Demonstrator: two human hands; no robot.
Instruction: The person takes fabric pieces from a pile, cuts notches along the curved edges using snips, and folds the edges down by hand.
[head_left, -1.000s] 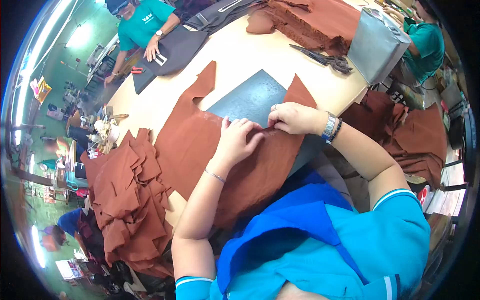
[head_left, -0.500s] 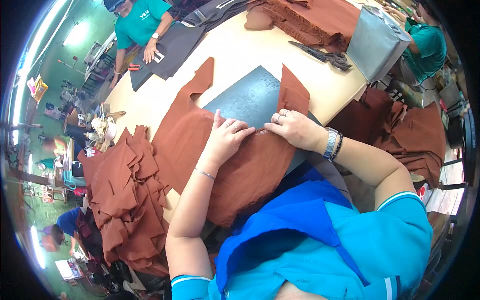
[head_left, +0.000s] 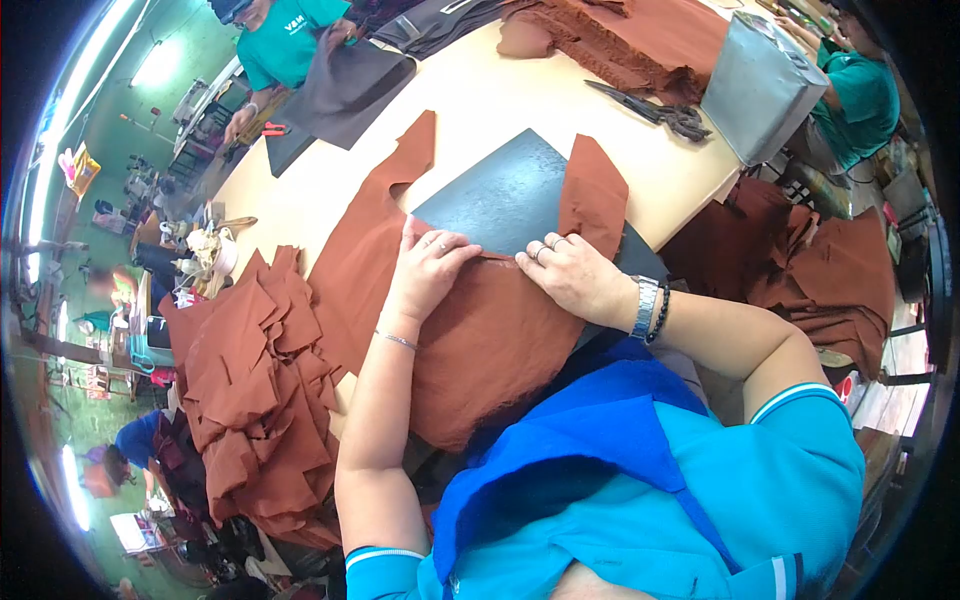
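Note:
A reddish-brown leather piece (head_left: 490,350) lies partly over a dark, smooth board (head_left: 500,195) and hangs toward my lap. My left hand (head_left: 430,265) pinches its upper edge, fingers bent together and thumb raised along the leather. To the right, my right hand (head_left: 570,275) grips the same edge with curled fingers; a metal watch and a dark bracelet are on that wrist. Between the two hands the edge runs nearly straight across the board. The fingertips' undersides are hidden. Past my right hand, a flap of the leather stands up over the board's right corner.
Brown leather pieces (head_left: 245,390) are heaped at the left. Scissors (head_left: 650,108) and a metal box (head_left: 762,88) are at the table's (head_left: 690,200) back right, near more brown leather (head_left: 640,45). Across the table, a co-worker (head_left: 290,45) handles dark material; another person (head_left: 860,95) is at right.
My hands have moved apart along the leather edge, the left one leftward and the right one slightly down. The co-worker across the table has lifted the dark material.

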